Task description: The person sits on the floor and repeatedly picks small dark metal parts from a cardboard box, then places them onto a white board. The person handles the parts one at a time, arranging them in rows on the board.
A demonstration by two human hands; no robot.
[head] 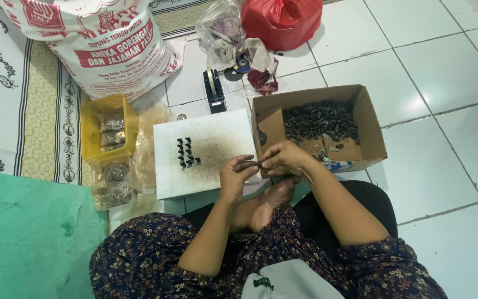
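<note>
Pinching one small dark part (258, 164) between both hands, the left hand (235, 174) and right hand (284, 158) meeting fingertip to fingertip just above the near edge of one white flat board (217, 149). Lying on that board, two short rows of small black pieces (187, 153), too small to count exactly. Sitting just right of the hands, one open brown cardboard box (369, 124) heaped with dark parts. Standing left of the board, one yellow plastic basket (96, 113).
</note>
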